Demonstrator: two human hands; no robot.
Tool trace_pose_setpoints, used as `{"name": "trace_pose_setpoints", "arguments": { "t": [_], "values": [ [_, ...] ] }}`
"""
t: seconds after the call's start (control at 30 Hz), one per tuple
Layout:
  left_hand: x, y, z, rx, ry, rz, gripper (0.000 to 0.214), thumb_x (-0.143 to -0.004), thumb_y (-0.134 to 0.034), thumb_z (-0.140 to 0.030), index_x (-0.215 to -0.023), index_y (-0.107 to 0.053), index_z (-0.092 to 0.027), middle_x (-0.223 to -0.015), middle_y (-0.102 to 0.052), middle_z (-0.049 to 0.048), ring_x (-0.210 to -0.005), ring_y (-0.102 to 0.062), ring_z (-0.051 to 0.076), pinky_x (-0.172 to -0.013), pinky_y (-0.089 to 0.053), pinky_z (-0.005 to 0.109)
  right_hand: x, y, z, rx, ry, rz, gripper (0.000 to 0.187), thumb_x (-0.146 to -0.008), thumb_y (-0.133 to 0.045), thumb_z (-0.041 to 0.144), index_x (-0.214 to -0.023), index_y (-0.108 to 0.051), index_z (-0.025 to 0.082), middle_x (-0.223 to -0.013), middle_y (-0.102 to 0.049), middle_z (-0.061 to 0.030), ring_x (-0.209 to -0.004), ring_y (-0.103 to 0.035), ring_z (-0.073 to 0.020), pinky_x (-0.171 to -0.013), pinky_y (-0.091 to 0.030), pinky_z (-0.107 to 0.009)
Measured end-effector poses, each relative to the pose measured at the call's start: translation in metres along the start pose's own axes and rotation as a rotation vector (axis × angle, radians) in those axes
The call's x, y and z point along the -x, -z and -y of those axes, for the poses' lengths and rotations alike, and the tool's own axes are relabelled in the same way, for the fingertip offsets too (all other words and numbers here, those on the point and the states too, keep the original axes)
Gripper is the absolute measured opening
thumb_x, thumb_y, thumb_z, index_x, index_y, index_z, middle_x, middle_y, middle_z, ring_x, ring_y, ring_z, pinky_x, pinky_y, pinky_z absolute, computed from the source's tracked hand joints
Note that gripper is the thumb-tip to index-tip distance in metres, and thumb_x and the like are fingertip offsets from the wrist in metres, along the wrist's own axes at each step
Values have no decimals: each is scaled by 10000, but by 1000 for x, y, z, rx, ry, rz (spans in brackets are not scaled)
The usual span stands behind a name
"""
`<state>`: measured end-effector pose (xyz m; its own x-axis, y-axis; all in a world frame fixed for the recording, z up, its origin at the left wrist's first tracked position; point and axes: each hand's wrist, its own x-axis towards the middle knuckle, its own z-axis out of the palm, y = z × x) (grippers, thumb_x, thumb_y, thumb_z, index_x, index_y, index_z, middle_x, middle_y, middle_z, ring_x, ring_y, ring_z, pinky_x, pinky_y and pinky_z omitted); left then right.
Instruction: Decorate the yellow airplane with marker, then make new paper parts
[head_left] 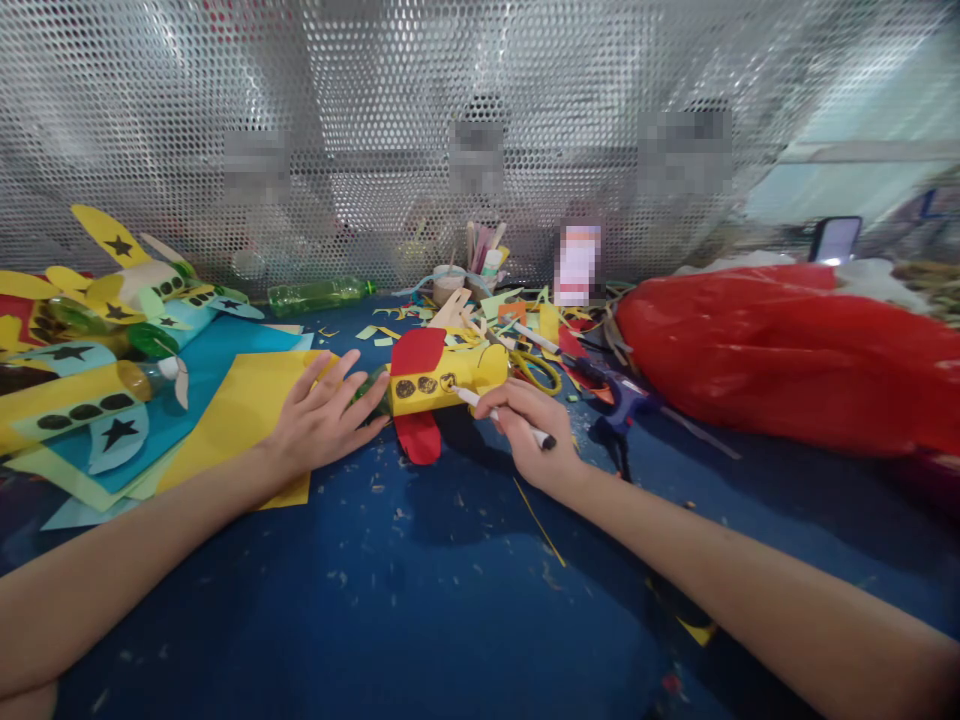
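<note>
A toy airplane, made from a bottle wrapped in yellow paper with red paper wings, lies on its side on the blue table. Three dark round windows are drawn along its side, the rightmost only partly filled. My right hand is closed around a white marker with a black end, its tip at that rightmost window. On the airplane's left end, by the green bottle neck, rest the outstretched fingertips of my left hand. Those fingers are spread, and the palm is over yellow paper.
Several finished bottle airplanes stand at left over stacked coloured sheets. Behind are a green bottle, paper scraps, wooden sticks and a phone. A blue glue gun and a large red plastic bag lie at right.
</note>
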<state>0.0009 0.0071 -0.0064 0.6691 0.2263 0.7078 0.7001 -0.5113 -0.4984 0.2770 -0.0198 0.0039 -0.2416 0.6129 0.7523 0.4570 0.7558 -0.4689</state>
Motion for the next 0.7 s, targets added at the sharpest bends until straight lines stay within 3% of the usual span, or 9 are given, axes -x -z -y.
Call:
{"name": "trace_pose_setpoints", "arguments": {
  "t": [0.23, 0.4, 0.7],
  "values": [
    [2, -1, 0, 43, 15, 5, 570, -861, -642, -390, -1392, -515, -227, -1000, -721, 70, -1209, -586, 282, -1134, -337, 435, 0, -2, -2, 30, -26, -22, 247, -839, -411, 106, -741, -607, 221, -646, -619, 5, -601, -574, -150, -591, -447, -294],
    [-1, 0, 0, -40, -23, 3, 494, -877, -618, -412, -1327, -567, -217, -973, -722, 55, -1185, -602, 274, -1115, -358, 432, 0, -1, -3, 20, 39, 22, 251, -843, -407, 101, -751, -608, 220, -662, -630, 4, -594, -570, -146, -573, -441, -290],
    [-2, 2, 0, -98, -38, -4, 412, -890, -595, -434, -1242, -609, -220, -960, -719, 35, -1170, -610, 253, -1104, -374, 411, 0, -1, -3, 23, 10, -1, 252, -848, -409, 103, -747, -609, 219, -642, -611, 6, -593, -564, -147, -582, -437, -289]
  ]
}}
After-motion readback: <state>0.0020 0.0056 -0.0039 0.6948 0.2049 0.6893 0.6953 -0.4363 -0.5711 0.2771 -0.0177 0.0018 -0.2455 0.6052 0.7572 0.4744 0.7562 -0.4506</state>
